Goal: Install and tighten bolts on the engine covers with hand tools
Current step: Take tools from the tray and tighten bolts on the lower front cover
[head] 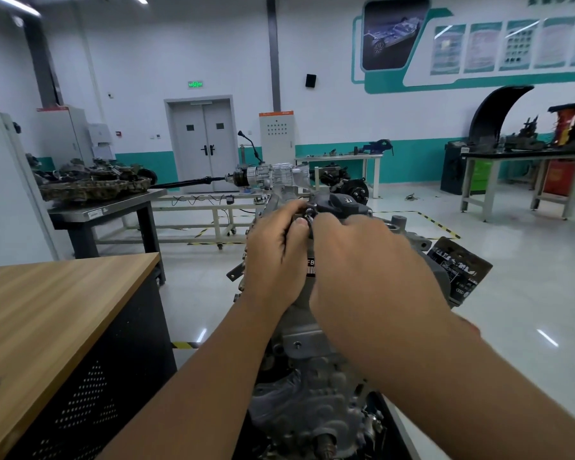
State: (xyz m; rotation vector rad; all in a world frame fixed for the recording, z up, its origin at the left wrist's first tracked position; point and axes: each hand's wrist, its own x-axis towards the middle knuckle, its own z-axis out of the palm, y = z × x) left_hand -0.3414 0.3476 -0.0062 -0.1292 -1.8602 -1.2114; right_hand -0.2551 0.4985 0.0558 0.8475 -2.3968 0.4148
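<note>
A grey metal engine (312,393) stands in front of me, running from the bottom of the view up to a dark cover (342,204) at its far end. Both hands meet at that far end. My left hand (276,257) has its fingers curled and its thumb pressed against a small dark metal piece (310,212), a bolt or tool tip, at the cover's left edge. My right hand (369,270) reaches over the engine top with its fingers curled round the same spot. My hands hide most of the engine's upper face and what exactly they hold.
A wooden-topped workbench (47,303) with a perforated black side stands close on my left. A black table (107,210) with engine parts is behind it. A gearbox with a shaft (266,175) lies on a frame ahead. Benches (525,161) line the right wall.
</note>
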